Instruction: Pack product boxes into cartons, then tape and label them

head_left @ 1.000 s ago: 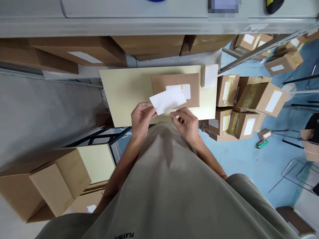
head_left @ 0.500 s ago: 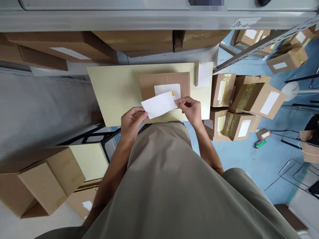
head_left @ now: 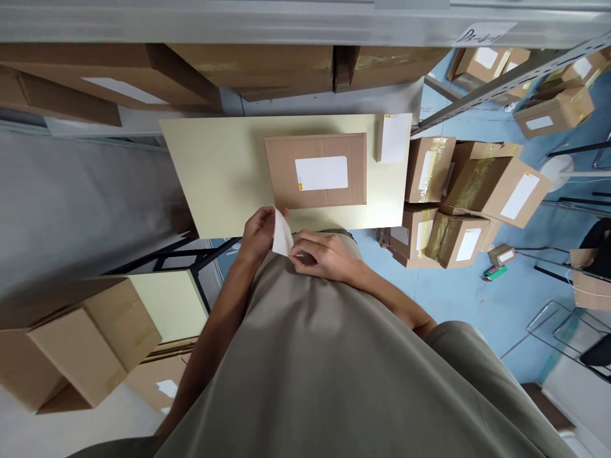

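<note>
My left hand (head_left: pixel 259 233) pinches one side of a white label (head_left: pixel 282 234), which stands turned on edge close to my body. At the label's lower corner, the fingers of my right hand (head_left: pixel 321 254) are closed on it. Just beyond both hands a flat cardboard box (head_left: pixel 281 166) lies on a pale yellow board (head_left: pixel 214 172). A white label with a small yellow mark (head_left: pixel 322 173) is stuck to the middle of its top. A stack of white labels (head_left: pixel 394 138) sits at the board's far right corner.
Several large cartons (head_left: pixel 267 70) fill the shelf behind the board, below a grey metal beam (head_left: pixel 238 25). Taped, labelled boxes (head_left: pixel 477 191) are piled on the blue floor at right. An open carton (head_left: pixel 95 343) stands at lower left.
My hands have drawn the label back toward my body and turned it on edge. My right hand moved left and nearer, and the box's label is now uncovered.
</note>
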The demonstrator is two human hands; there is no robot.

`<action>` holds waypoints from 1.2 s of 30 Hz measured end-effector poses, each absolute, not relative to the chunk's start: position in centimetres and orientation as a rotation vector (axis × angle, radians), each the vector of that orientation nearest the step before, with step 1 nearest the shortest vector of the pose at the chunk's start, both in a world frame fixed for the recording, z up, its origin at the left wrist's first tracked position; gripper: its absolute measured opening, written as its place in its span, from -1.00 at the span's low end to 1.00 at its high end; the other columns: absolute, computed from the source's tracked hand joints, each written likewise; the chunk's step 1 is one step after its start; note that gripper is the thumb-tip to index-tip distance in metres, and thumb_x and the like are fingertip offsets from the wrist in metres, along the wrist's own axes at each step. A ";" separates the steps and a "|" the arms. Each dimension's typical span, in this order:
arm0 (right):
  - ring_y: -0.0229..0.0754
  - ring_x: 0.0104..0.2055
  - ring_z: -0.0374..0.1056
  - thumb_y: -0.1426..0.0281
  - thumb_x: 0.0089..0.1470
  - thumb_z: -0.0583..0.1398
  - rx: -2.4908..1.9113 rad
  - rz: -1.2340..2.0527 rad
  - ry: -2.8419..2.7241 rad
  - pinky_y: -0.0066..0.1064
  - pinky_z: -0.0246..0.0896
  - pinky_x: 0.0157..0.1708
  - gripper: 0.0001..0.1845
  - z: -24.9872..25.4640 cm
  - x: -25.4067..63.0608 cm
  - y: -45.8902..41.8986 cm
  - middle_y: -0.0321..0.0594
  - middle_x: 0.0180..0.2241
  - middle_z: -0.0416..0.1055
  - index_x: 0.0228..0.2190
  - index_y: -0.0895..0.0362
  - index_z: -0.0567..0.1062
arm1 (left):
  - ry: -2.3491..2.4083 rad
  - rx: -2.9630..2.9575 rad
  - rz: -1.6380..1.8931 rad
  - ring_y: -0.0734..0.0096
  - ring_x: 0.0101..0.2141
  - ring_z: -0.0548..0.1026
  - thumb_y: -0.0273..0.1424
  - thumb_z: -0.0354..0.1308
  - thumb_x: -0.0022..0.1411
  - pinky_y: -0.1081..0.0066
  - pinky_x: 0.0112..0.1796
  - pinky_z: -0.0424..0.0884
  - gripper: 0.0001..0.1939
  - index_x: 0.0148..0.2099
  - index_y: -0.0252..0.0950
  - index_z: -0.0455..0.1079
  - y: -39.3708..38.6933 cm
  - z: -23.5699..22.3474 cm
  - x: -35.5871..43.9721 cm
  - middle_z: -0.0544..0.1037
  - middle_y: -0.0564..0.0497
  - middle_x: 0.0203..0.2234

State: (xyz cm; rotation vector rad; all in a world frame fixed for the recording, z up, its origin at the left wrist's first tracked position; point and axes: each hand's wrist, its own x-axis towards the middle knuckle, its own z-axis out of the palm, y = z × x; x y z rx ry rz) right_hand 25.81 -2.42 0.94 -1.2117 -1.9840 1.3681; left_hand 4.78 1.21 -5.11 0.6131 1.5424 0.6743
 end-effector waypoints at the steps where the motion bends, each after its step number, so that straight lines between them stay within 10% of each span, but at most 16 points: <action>1: -0.28 -0.33 0.48 0.43 0.38 0.30 -1.217 1.362 -1.962 -0.43 0.33 -0.34 -0.90 0.9 26.0 -2.4 -0.31 -0.12 0.64 -0.18 -0.01 0.64 | 1.538 0.630 0.685 0.09 -0.10 0.69 0.13 0.60 -0.06 0.28 -0.15 0.59 -0.41 -0.26 -0.19 0.52 1.2 -5.3 4.7 0.73 -0.12 -0.23; 15: -0.18 -0.29 0.39 -0.29 0.27 0.38 -1.749 1.121 -1.095 -0.27 0.42 -0.20 -0.37 -9.3 33.9 4.9 -0.25 -0.32 0.54 -0.28 0.04 0.59 | 1.569 1.088 0.673 0.20 -0.21 0.61 -0.15 0.50 0.16 0.27 -0.12 0.55 -0.73 -0.27 -0.23 0.63 9.2 -9.8 7.2 0.71 -0.06 -0.31; 36: -0.09 -0.18 0.45 -0.36 0.27 0.33 -1.880 1.022 -1.169 -0.18 0.48 -0.06 -0.32 -12.8 33.8 5.8 -0.17 -0.23 0.60 -0.15 0.02 0.66 | 1.626 1.326 0.610 0.22 -0.25 0.55 -0.34 0.43 0.18 0.24 -0.06 0.48 -0.91 -0.26 -0.22 0.67 11.0 -13.3 7.4 0.62 -0.01 -0.39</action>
